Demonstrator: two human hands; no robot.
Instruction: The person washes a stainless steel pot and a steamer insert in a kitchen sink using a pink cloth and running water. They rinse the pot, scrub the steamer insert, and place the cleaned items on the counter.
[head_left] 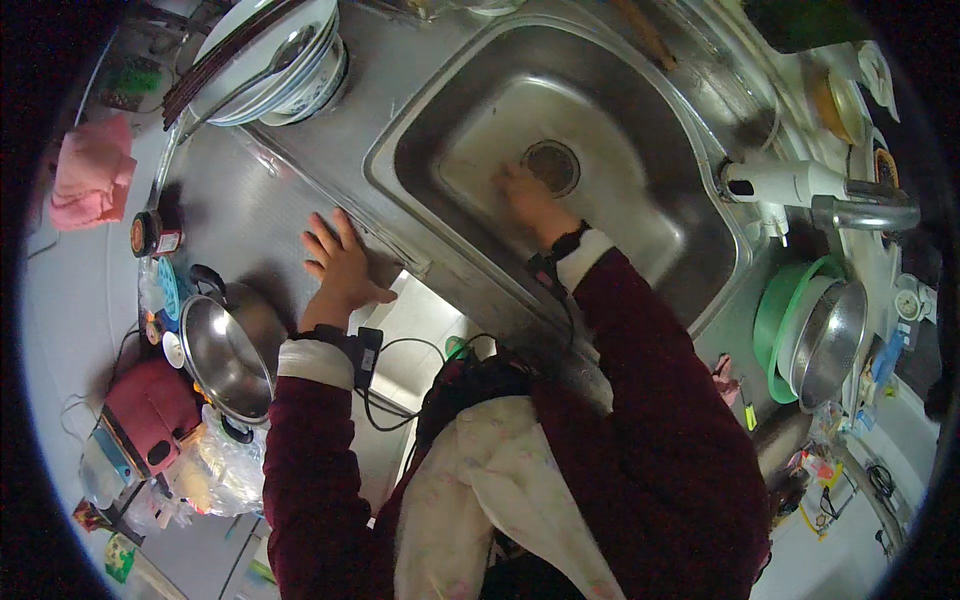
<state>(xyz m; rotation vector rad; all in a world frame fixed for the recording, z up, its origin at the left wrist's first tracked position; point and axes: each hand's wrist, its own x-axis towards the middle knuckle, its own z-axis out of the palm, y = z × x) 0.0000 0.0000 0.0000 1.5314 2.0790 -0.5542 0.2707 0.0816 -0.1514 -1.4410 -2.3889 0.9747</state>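
While the right hand reaches down into the steel sink, its fingers sit just beside the left rim of the drain; blurred, so can't tell if they touch the floor or hold anything. Left hand is spread wide, nothing in it, at the edge of the bench. Step in hand looks like handwork around the drain; next move probably calls for low fingertips and a braced left arm. Drain is round, faces up, no long axis; sink's long axis slants from upper left to lower right, opening upward. Further out: faucet at the sink's right rim, green basin below it in view, steel pot left of the left forearm, stacked bowls upper left.
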